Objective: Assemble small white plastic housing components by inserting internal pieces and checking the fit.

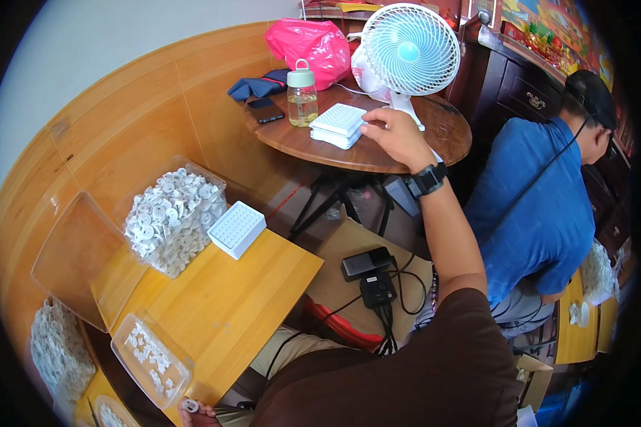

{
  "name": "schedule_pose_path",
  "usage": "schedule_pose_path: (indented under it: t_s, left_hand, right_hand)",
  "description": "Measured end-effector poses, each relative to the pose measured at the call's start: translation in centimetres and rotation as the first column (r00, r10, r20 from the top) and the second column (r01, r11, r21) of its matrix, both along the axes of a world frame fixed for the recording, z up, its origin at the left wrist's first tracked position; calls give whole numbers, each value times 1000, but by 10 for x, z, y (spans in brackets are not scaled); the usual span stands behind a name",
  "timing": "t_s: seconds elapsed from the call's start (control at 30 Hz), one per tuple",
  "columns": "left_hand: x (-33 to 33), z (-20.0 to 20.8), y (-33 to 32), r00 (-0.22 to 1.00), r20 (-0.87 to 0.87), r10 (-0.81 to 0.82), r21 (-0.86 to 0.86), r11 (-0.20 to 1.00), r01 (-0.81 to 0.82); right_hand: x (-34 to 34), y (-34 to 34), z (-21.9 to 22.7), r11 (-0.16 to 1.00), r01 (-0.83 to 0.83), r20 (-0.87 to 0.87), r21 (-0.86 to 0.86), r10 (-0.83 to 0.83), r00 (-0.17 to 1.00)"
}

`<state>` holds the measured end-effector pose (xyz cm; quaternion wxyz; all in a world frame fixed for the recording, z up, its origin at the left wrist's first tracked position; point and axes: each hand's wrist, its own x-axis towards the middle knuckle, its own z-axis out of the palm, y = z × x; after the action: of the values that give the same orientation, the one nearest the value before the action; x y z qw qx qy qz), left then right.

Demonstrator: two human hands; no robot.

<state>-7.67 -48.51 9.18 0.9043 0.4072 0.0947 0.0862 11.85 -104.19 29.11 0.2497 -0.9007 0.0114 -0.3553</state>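
On a round wooden table point(434, 121), my right hand point(399, 136) reaches out to a small stack of white perforated trays point(340, 119). Its thumb and forefinger curl at the right corner of the upper tray. A black watch sits on that wrist. At the lower edge, my left hand point(204, 414) is closed on a small round white part point(190, 405) and is partly cut off by the picture. Close by it lies a shallow clear tray point(183, 371) with small white pieces. Another white perforated tray point(236, 229) rests on the yellow wooden table point(228, 306).
Beside it stands a clear bin point(174, 220) heaped with white round parts. The round table also bears a fan point(409, 53), a bottle point(302, 99), a phone point(266, 110) and a pink bag point(310, 53). Cables and black devices point(377, 286) lie on cardboard. A person in blue point(541, 206) sits at right.
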Motion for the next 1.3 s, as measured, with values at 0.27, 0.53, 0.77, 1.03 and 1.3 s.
schedule_pose_path:
  t_s: [0.27, 0.53, 0.77, 1.03, 1.3]
  left_hand:
    - [-13, -13, 13, 998, -44, 34, -41, 998, -36]
    - [-13, -14, 13, 997, -50, 65, -43, 997, -67]
    - [-11, -15, 12, 995, -72, 69, -29, 997, -71]
    - [-12, -13, 11, 996, -63, 61, -31, 998, -63]
    - [-15, -20, 13, 996, -57, 75, -46, 996, -78]
  right_hand:
    - [53, 4, -20, 878, 226, -30, -422, -263, 964]
    - [59, 2, -29, 915, 194, -97, -353, -242, 966]
    - [57, 4, -19, 963, 207, -191, -170, -239, 952]
    - [60, 4, -12, 962, 231, -176, -148, -256, 951]
    - [60, 1, -3, 971, 213, -118, -112, -226, 967]
